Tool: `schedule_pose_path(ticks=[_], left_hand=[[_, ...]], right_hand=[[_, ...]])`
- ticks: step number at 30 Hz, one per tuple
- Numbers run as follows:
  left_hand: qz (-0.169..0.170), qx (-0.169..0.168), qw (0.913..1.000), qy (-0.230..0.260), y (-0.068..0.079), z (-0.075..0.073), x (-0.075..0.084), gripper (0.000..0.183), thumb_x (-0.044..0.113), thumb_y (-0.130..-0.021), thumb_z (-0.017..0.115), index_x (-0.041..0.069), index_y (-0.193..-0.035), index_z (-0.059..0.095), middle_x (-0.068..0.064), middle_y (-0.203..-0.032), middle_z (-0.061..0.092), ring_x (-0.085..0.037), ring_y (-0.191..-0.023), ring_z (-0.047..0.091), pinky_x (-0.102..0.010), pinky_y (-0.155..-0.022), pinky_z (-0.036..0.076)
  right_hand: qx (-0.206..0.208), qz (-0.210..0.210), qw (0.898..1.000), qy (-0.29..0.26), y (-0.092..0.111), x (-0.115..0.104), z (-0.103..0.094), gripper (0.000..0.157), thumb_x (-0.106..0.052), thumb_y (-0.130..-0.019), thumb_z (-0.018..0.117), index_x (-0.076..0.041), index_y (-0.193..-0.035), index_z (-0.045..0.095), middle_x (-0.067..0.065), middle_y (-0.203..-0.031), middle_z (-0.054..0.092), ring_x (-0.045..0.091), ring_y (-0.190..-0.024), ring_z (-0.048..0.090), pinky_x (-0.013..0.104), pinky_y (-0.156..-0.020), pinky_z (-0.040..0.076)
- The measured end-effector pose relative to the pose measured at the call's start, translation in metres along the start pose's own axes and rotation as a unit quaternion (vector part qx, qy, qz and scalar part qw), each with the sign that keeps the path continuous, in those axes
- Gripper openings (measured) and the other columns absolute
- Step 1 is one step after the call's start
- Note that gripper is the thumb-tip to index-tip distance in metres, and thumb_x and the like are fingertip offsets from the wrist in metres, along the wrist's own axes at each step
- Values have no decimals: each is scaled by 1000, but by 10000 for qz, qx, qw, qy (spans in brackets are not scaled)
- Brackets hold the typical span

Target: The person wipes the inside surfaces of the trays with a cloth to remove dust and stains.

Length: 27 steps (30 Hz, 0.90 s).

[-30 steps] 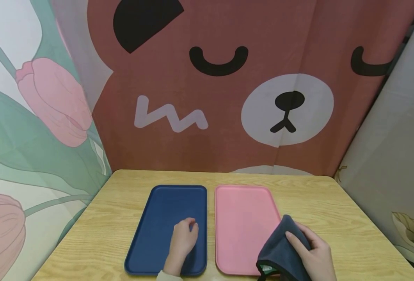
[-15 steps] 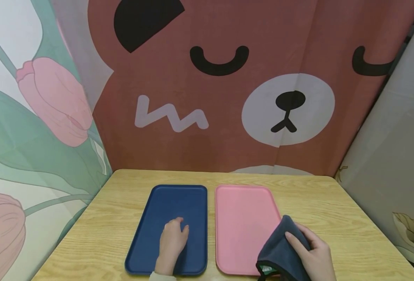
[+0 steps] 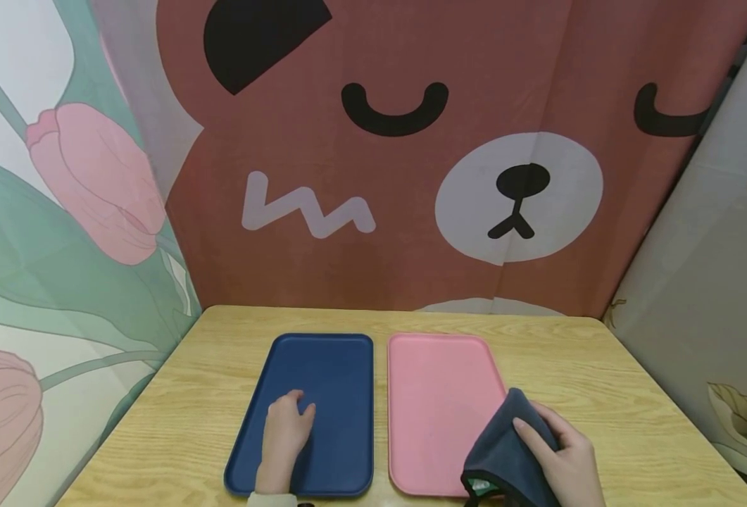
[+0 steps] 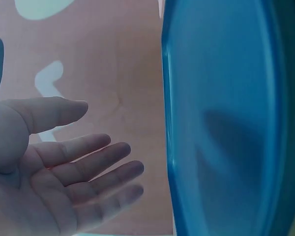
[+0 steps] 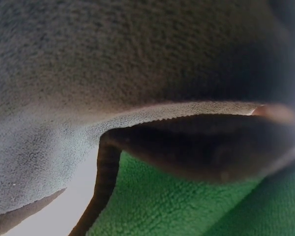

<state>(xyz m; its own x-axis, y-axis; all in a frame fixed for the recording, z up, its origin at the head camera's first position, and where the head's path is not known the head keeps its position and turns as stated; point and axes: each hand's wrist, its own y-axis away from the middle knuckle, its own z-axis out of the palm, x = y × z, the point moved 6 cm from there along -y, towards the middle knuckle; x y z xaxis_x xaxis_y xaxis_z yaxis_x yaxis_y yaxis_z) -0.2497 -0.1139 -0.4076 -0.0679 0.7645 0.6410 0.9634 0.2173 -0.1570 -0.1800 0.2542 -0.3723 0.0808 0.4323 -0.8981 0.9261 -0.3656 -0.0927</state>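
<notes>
My left hand [image 3: 284,433] hovers above the left half of the blue tray [image 3: 341,366]. The left wrist view shows its palm and loosely straight fingers [image 4: 96,162], with nothing held. My right hand [image 3: 574,461] grips a folded slate-grey fleecy cloth [image 3: 506,443] with black edging, thumb on the near side and fingers behind. The cloth overlaps the right front corner of the pink tray [image 3: 439,401]. A patch of green cloth [image 5: 172,191] shows under the grey fold in the right wrist view, where most of the right hand is hidden by the fabric.
Both trays lie side by side on a light wooden table [image 3: 601,394], a narrow strip of wood between them. A brown bear-print curtain [image 3: 405,267] hangs behind the table's back edge. Flower-print cloth [image 3: 101,183] hangs on the left, and pale fabric [image 3: 702,282] on the right.
My left hand has moved left across the blue tray, and its fingers have spread apart from the thumb. The right hand and the grey cloth have stayed nearly in place.
</notes>
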Motion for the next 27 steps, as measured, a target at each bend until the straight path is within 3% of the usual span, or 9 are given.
schedule_pose_path(ticks=[7,16,27], left_hand=[[3,152,9998,118,-1,-11,-13,32,3,-79,62,-15,-104,55,-30,-100,56,-43,-96,53,-46,-77,45],[-422,197,9984,316,-4,-33,-45,34,4,-83,57,-19,-107,50,-33,-105,52,-45,-99,50,-47,-80,42],[-886,-188,9955,276,0,-44,-70,38,6,-83,57,-20,-109,47,-35,-103,52,-46,-98,49,-49,-79,41]], right_hand=[[-55,37,10000,21,-1,0,2,51,-37,-83,62,-1,-119,54,19,-114,55,4,-74,58,22,-63,47],[-166,133,9998,-50,-1,1,4,54,-38,-83,62,-1,-120,53,19,-116,54,5,-75,58,22,-63,48],[-108,37,9999,-26,0,2,3,52,-36,-83,62,0,-119,53,20,-115,55,1,-75,58,22,-63,48]])
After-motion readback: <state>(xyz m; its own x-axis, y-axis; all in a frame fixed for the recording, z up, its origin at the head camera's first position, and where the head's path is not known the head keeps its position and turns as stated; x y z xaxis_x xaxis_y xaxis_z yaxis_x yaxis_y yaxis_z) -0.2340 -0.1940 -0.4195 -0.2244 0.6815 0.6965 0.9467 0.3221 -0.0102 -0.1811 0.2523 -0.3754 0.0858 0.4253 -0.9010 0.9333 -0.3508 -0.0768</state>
